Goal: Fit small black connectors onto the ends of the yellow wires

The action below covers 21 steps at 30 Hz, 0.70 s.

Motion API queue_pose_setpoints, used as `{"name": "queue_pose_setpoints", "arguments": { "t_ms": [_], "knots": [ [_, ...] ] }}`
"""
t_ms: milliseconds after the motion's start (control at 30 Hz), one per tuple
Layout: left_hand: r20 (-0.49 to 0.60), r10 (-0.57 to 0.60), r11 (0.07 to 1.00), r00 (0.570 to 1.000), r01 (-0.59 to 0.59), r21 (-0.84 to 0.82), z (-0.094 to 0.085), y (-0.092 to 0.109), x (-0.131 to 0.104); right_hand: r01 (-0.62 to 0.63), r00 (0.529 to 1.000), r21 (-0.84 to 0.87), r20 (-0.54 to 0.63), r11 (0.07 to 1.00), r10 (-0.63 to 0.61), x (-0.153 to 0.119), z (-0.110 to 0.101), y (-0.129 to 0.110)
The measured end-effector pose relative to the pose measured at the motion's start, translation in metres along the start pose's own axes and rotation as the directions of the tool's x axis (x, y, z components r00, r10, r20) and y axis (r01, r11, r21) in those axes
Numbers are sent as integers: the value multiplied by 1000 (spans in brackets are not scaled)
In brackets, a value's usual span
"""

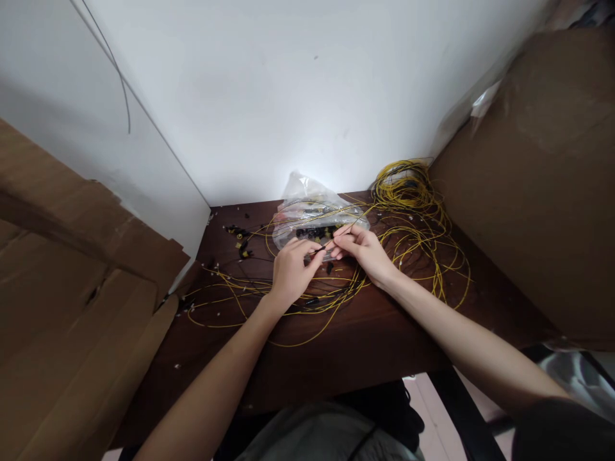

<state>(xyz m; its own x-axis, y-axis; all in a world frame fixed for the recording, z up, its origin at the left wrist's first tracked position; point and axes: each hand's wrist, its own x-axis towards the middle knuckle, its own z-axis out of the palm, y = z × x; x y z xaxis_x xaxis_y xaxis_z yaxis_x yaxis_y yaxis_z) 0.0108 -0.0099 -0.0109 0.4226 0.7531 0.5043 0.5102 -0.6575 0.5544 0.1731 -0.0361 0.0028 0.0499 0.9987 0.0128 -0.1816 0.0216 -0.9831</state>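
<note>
Bright wall [307,96], dim tabletop [379,336]; edges stretched w/ slight blur

Tiny dark piece [321,248] at the left hand [294,272]: partly covered, too small to make out! A thin wire [329,243] disappears beneath the right hand [365,251], and both hands mask the clear bag [305,187]. Left-side cardboard [72,333] runs off the picture's edge; a white speck [177,366] defies identification.
</note>
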Motion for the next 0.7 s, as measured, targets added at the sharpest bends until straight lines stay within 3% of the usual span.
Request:
{"name": "queue_pose_setpoints", "arguments": {
  "t_ms": [367, 700],
  "knots": [
    [19, 2, 1000, 1000, -2, 16, 0, -1, -1, 28, 999, -103, 48, 994, -23, -1, 1, -3],
    [26, 5, 1000, 1000, -5, -9, 1, -1, 0, -11, 1000, -29, 26, 1000, 11, 1, -1, 0]
  ]
}}
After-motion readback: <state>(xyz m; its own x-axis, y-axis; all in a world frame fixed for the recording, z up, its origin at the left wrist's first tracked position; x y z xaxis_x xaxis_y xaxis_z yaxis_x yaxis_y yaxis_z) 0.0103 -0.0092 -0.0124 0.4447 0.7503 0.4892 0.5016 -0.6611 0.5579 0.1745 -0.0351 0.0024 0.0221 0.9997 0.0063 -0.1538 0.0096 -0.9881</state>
